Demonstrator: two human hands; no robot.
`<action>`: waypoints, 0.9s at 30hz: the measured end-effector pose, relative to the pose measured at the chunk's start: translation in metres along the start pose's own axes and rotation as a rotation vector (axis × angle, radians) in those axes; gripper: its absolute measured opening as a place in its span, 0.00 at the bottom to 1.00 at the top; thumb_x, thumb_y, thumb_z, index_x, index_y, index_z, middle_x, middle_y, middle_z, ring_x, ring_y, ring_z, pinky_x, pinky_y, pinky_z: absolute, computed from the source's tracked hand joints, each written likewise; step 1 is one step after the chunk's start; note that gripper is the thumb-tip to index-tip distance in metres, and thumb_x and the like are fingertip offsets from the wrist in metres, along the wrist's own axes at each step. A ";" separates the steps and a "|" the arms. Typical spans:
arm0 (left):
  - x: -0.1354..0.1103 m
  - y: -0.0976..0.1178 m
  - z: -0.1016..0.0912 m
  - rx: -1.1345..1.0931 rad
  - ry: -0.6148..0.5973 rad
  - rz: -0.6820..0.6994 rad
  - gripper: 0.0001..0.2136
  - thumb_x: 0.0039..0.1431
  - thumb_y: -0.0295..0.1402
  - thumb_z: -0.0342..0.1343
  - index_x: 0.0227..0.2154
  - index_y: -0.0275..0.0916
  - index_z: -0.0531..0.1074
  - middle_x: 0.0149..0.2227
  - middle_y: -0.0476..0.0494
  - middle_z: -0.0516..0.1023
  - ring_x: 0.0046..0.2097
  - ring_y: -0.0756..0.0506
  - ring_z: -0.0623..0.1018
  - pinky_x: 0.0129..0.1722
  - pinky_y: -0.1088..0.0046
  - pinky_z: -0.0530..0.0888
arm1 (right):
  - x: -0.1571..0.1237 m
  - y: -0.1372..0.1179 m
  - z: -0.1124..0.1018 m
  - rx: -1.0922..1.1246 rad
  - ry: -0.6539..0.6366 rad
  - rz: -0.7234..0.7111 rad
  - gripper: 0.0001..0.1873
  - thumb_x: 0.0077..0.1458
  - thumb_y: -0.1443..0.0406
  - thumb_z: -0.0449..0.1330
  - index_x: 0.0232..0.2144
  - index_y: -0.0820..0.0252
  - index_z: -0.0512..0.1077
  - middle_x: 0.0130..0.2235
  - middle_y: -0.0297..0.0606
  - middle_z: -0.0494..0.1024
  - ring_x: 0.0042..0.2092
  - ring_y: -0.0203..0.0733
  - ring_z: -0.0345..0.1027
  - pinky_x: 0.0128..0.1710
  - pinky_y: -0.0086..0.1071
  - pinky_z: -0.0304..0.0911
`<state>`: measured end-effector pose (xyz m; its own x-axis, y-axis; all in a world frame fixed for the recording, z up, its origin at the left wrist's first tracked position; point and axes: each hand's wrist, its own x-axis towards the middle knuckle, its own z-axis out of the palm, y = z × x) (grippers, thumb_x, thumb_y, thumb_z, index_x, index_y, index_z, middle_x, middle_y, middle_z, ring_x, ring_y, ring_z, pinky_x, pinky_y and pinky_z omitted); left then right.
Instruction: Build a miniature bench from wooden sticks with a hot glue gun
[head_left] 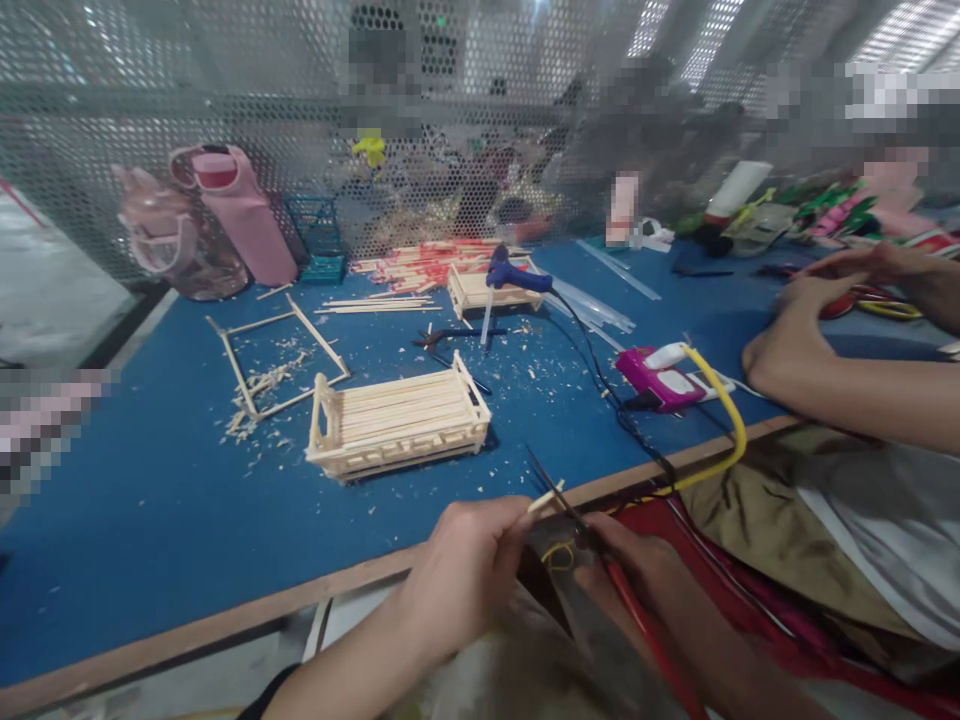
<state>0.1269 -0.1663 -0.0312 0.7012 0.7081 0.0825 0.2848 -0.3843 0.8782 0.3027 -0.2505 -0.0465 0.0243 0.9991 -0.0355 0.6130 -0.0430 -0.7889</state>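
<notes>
the left hand (461, 565) and the right hand (637, 580) sit close together at the near edge of the blue table (150, 500), almost touching; the left one is pinched round a short wooden stick (546, 497) whose pale tip pokes out past the thumb, and the right one is wrapped round the red handles of a pair of snips (570, 512), the dark blades crossing the stick right at that tip; whether the blades have bitten in is too fine to tell. just ahead of the left hand stands a slatted stick model (397, 420) with raised ends, looking largely put together. further ahead and off to the left lies an open square frame (319, 337) of single sticks with offcuts (262, 385) scattered in and around it, which reads as barely begun. well ahead of both hands a blue glue gun (514, 277) rests on a second small stick frame (480, 292), with a heap of loose sticks (427, 265) beyond, so plenty of material seems uncut. to the right of the right hand, another person's hand (787, 340) rests on the table
</notes>
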 end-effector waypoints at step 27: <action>-0.010 -0.004 -0.002 0.100 0.100 -0.046 0.15 0.64 0.32 0.41 0.26 0.38 0.70 0.25 0.49 0.74 0.27 0.51 0.70 0.27 0.78 0.63 | -0.004 -0.009 -0.033 -0.032 -0.032 -0.030 0.11 0.51 0.57 0.55 0.25 0.55 0.72 0.23 0.33 0.76 0.26 0.41 0.70 0.24 0.28 0.64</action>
<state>0.1178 -0.1711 -0.0346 0.6185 0.7801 0.0938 0.3827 -0.4034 0.8312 0.3227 -0.2543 -0.0193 -0.0191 0.9993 -0.0323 0.6383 -0.0126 -0.7697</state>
